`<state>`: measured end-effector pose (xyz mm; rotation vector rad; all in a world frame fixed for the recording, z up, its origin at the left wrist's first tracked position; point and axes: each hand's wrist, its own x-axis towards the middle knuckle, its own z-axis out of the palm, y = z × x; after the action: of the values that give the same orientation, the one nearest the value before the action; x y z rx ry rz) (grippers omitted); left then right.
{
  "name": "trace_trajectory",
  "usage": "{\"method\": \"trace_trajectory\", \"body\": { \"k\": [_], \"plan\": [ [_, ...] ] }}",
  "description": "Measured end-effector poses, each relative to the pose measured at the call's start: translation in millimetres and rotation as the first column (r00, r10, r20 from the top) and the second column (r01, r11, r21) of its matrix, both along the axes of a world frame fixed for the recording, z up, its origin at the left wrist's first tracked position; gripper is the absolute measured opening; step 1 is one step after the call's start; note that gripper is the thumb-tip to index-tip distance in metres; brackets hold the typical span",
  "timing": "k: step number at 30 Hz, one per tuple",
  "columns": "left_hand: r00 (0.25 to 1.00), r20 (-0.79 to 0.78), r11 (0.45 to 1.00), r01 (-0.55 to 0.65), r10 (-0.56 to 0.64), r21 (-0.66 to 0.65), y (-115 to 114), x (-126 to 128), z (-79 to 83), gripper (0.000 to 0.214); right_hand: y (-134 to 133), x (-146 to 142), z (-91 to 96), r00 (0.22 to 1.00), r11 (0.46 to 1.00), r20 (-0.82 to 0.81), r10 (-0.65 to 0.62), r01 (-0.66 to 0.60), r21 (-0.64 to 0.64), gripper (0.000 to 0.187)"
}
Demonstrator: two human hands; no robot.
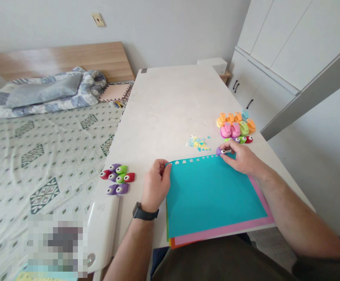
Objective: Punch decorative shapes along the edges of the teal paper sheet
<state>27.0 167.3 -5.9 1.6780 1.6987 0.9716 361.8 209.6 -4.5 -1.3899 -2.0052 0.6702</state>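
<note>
A blue sheet of paper [213,195] lies on top of pink, orange and green sheets at the table's near edge. Small cut-out shapes run in a row along its far edge. My left hand [157,182] pinches the sheet's far left corner. In my right hand [240,156], thumb and fingers grip a small purple craft punch [219,151] at the far edge, near the right corner. Just beyond the paper sits a small pile of yellow, blue and white paper cut-outs [198,143].
Several small punches [117,178] in purple, green and red stand on the left. More small ones and larger orange, pink and green punches [235,128] are at the right edge. A long white device [103,230] lies at front left, beside a bed [64,148].
</note>
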Motion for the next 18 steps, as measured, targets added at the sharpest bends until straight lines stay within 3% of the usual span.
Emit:
{"method": "trace_trajectory", "body": {
  "k": [8, 18],
  "plan": [
    [1.0, -0.003, 1.0, 0.007, -0.007, -0.012, -1, 0, 1.0, 0.02, 3, 2, -6.6, 0.995, 0.994, -0.036, -0.092, 0.09, -0.055, 0.022],
    [1.0, 0.005, 1.0, -0.006, 0.006, 0.004, -1, 0, 0.0, 0.02, 5, 7, -11.5, 0.984, 0.989, -0.093, -0.15, 0.148, -0.022, 0.025]
  ]
}}
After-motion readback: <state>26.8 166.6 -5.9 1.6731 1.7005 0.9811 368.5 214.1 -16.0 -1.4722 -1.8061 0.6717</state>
